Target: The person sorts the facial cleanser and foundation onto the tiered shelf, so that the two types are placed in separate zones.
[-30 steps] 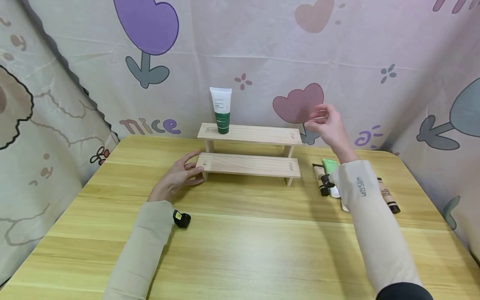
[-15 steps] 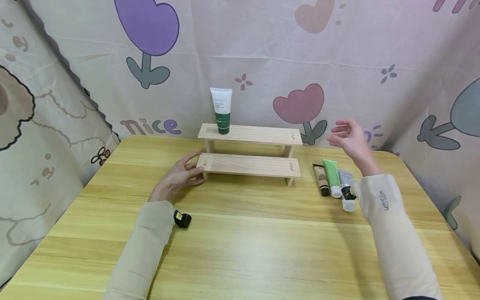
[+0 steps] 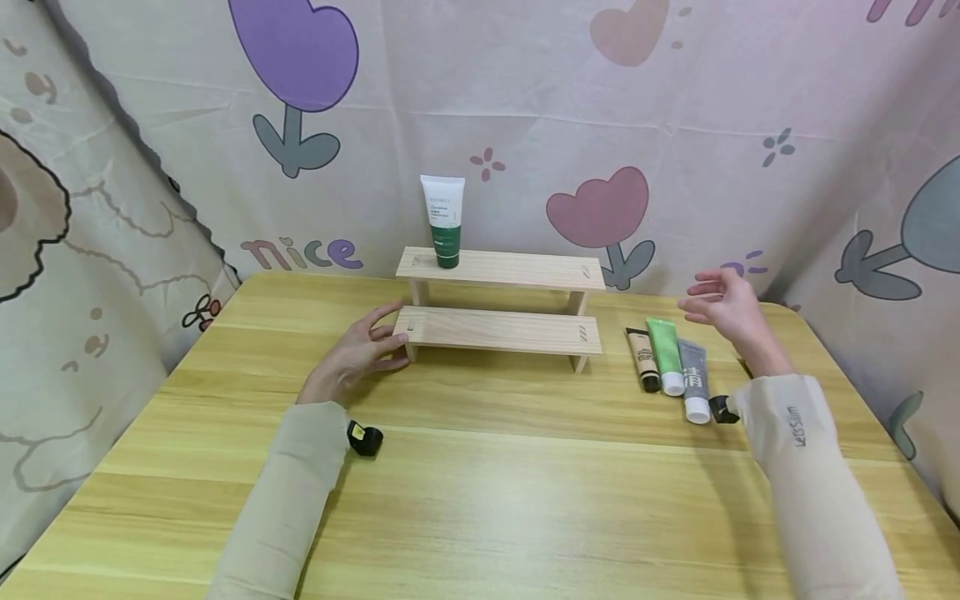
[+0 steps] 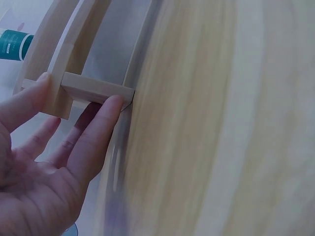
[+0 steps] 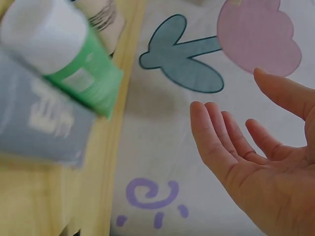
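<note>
A two-tier wooden shelf stand (image 3: pixel 495 329) stands at the back of the table. My left hand (image 3: pixel 352 354) holds its left end, with fingertips at the lower board's edge and leg; the left wrist view shows these fingers (image 4: pixel 96 135) close up. On the upper board's left end a white and green squeeze tube (image 3: pixel 444 218) stands upright on its cap. My right hand (image 3: pixel 723 310) is raised with nothing in it, fingers loosely bent. Below it lie a beige tube (image 3: pixel 642 358), a green tube (image 3: pixel 665 354) and a grey tube (image 3: pixel 695 379), side by side.
The wood-grain table (image 3: pixel 480 500) reaches back to a patterned curtain (image 3: pixel 480 100). A small black camera (image 3: pixel 365 439) sits at the left wrist, another camera (image 3: pixel 723 409) at the right wrist, beside the grey tube. The right sleeve (image 3: pixel 810 467) covers part of the table's right side.
My right hand has moved right and down, away from the stand, uncovering the green and grey tubes; the sleeve now covers another beige tube. The left hand and standing tube have not moved.
</note>
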### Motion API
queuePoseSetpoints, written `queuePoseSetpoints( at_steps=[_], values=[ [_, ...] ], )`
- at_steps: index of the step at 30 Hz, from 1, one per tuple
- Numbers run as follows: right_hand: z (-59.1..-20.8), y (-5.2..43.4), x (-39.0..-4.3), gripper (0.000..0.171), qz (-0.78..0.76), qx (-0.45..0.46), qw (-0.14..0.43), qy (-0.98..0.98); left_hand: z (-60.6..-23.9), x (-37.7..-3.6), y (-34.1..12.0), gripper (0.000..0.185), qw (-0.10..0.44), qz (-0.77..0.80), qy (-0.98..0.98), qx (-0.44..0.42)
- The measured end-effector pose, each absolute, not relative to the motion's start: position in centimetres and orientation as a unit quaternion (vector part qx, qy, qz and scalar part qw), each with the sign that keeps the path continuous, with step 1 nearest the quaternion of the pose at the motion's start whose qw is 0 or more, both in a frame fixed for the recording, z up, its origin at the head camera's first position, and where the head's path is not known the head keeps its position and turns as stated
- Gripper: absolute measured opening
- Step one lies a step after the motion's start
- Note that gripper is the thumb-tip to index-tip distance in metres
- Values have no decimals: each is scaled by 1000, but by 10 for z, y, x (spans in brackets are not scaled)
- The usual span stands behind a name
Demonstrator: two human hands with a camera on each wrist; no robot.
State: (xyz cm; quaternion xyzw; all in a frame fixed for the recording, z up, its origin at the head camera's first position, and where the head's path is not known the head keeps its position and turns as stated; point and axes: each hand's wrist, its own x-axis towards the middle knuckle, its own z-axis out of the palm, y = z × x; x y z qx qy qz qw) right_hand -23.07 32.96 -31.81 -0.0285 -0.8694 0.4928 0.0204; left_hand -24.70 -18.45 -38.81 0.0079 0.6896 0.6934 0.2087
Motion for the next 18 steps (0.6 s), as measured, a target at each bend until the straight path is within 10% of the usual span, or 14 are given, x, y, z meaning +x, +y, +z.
queuePoseSetpoints(
  at_steps=[18],
  values=[
    [-351, 370, -205, 66, 477, -61, -79, -873, -389, -247, -184, 72, 205, 693, 691, 8]
  ],
)
